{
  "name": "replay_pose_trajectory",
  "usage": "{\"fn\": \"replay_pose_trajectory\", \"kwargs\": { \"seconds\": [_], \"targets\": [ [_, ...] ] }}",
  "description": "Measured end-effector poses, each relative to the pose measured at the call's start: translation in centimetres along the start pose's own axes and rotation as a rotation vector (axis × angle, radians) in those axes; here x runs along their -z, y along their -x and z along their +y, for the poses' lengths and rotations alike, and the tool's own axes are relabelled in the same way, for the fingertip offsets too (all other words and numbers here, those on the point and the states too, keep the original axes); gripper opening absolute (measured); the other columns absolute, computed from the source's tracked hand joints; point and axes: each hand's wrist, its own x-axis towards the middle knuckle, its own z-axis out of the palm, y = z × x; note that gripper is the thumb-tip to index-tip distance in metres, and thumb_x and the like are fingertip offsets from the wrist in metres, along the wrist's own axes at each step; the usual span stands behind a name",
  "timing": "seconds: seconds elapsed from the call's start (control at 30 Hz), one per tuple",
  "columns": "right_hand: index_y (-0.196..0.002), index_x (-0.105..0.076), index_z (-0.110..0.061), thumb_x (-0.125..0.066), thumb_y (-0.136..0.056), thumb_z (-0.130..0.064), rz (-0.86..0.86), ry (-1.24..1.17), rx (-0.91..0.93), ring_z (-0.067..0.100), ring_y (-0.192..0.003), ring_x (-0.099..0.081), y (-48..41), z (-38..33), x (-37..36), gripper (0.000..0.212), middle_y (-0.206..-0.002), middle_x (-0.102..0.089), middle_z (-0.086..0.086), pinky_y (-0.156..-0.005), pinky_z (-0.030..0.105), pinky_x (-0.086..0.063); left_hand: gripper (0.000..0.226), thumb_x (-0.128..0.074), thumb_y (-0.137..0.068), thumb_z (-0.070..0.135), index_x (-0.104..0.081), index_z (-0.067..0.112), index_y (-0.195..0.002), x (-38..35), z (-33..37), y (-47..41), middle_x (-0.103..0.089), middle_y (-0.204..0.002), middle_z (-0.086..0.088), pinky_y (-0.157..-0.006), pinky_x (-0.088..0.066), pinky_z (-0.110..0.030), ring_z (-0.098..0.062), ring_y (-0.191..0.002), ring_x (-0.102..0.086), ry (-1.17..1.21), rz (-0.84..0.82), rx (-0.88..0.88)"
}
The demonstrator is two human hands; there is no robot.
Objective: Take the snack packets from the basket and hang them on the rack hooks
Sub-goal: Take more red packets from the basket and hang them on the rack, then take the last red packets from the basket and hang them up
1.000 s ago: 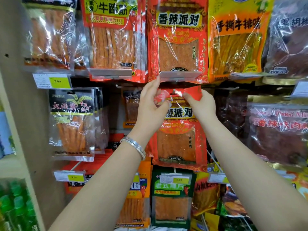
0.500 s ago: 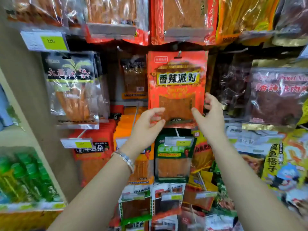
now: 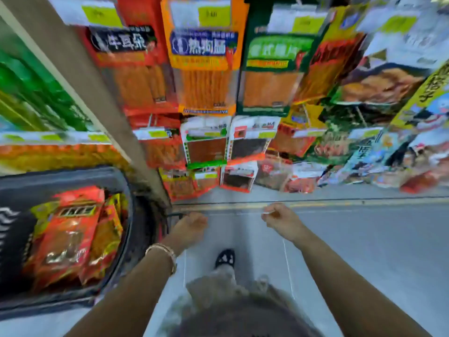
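A second ago both hands were holding the top of a red packet up at a hook. Half a second ago that packet hung there by itself, and the hands were opening just below it. Now the view is tipped down, and we no longer see that packet, as it is above the top edge of the frame. We judge that one packet is hung and that this part of the task is finished.

The left hand [image 3: 192,227] is in the lower centre, low over the floor [image 3: 364,239]. Its fingers are loosely curled and it holds nothing. The right hand [image 3: 279,220] is just to the right of it, also relaxed and empty. The picture is blurred, so we cannot say more about the fingers. A shoe [image 3: 224,257] shows between the two arms.

The basket [image 3: 60,177] stands at the lower left, beside the rack [image 3: 104,93]. It still contains packets [image 3: 70,229], mostly red, lying flat on top of each other. The hanging packets [image 3: 206,69] fill the upper part of the frame.

In our judgement the next step is to reach into the basket for another packet. The left hand is nearer to it, but neither hand touches it yet.
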Motion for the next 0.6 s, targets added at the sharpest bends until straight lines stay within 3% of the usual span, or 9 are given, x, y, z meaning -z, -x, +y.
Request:
{"fn": "replay_pose_trajectory", "kwargs": {
  "seconds": [0.07, 0.13, 0.2, 0.27, 0.33, 0.4, 0.5, 0.6],
  "targets": [
    [-0.092, -0.059, -0.008, -0.060, -0.089, -0.011, -0.156, 0.070, -0.117, 0.017, -0.063, -0.053, 2.5, 4.3, -2.4, 0.005, -0.077, -0.057, 0.008, -0.057, 0.019, -0.040, 0.014, -0.055, -0.095, 0.013, -0.052, 0.024, -0.086, -1.9, -4.2, 2.0, -0.053, -0.102, -0.004, -0.068, -0.043, -0.019, -0.018, -0.091, -0.052, -0.009, -0.027, 0.158],
    [-0.081, -0.056, -0.014, -0.056, -0.090, -0.012, -0.291, 0.076, -0.244, 0.015, -0.063, -0.052, 4.9, 7.3, -4.2, 0.009, -0.076, -0.057, 0.006, -0.058, 0.023, -0.036, 0.003, -0.054, -0.094, 0.013, -0.057, 0.014, -0.094, -3.9, -7.9, 4.4, -0.056, -0.098, -0.010, -0.055, -0.045, -0.017, -0.019, -0.077, -0.057, 0.057, -0.019, 0.299],
    [-0.083, -0.056, -0.014, -0.054, -0.091, -0.011, -0.366, 0.076, -0.343, 0.014, -0.063, -0.052, 7.1, 9.8, -5.7, 0.009, -0.077, -0.057, 0.005, -0.057, 0.022, -0.037, 0.009, -0.054, -0.093, 0.010, -0.061, 0.009, -0.098, -5.8, -11.5, 7.2, -0.061, -0.100, -0.010, -0.064, -0.049, -0.023, -0.023, -0.082, -0.060, 0.071, -0.002, 0.383],
    [-0.090, -0.055, -0.011, -0.054, -0.092, -0.016, -0.418, 0.092, -0.420, 0.015, -0.067, -0.054, 9.9, 12.5, -7.1, 0.005, -0.080, -0.059, 0.006, -0.058, 0.022, -0.041, 0.008, -0.055, -0.092, 0.015, -0.062, 0.013, -0.089, -7.3, -14.4, 10.6, -0.063, -0.097, -0.009, -0.075, -0.048, -0.030, -0.023, -0.087, -0.060, 0.069, -0.009, 0.438],
    [-0.084, -0.054, -0.009, -0.053, -0.093, -0.016, -0.438, 0.093, -0.486, 0.016, -0.063, -0.052, 12.6, 14.7, -8.6, 0.011, -0.077, -0.057, 0.008, -0.056, 0.023, -0.038, 0.010, -0.054, -0.092, 0.017, -0.061, 0.017, -0.085, -8.4, -16.9, 13.9, -0.061, -0.090, -0.003, -0.076, -0.047, -0.025, -0.018, -0.088, -0.058, 0.059, -0.044, 0.449],
    [-0.074, -0.054, -0.007, -0.050, -0.092, -0.012, -0.459, 0.209, -0.464, 0.018, -0.063, -0.050, 14.6, 16.5, -10.3, 0.019, -0.074, -0.057, 0.010, -0.057, 0.025, -0.035, 0.011, -0.055, -0.091, 0.018, -0.065, 0.020, -0.095, -8.6, -18.8, 16.7, -0.060, -0.091, 0.005, -0.067, -0.041, -0.016, -0.011, -0.088, -0.056, 0.048, -0.003, 0.462],
    [-0.079, -0.062, -0.007, -0.049, -0.093, -0.014, -0.448, 0.344, -0.354, 0.022, -0.080, -0.055, 16.0, 16.2, -12.0, 0.021, -0.082, -0.059, 0.007, -0.070, 0.027, -0.039, 0.015, -0.058, -0.089, 0.021, -0.066, 0.024, -0.103, -7.4, -20.6, 19.7, -0.065, -0.096, 0.005, -0.068, -0.042, -0.014, -0.011, -0.090, -0.059, 0.165, 0.124, 0.537],
    [-0.075, -0.056, -0.008, -0.048, -0.092, -0.012, -0.518, 0.375, -0.304, 0.024, -0.073, -0.055, 15.0, 13.3, -13.8, 0.020, -0.078, -0.058, 0.013, -0.069, 0.035, -0.046, 0.016, -0.056, -0.091, 0.014, -0.065, 0.018, -0.103, -5.4, -21.9, 20.7, -0.066, -0.090, 0.001, -0.065, -0.046, -0.016, -0.015, -0.085, -0.062, 0.321, 0.213, 0.578]
  ]
}}
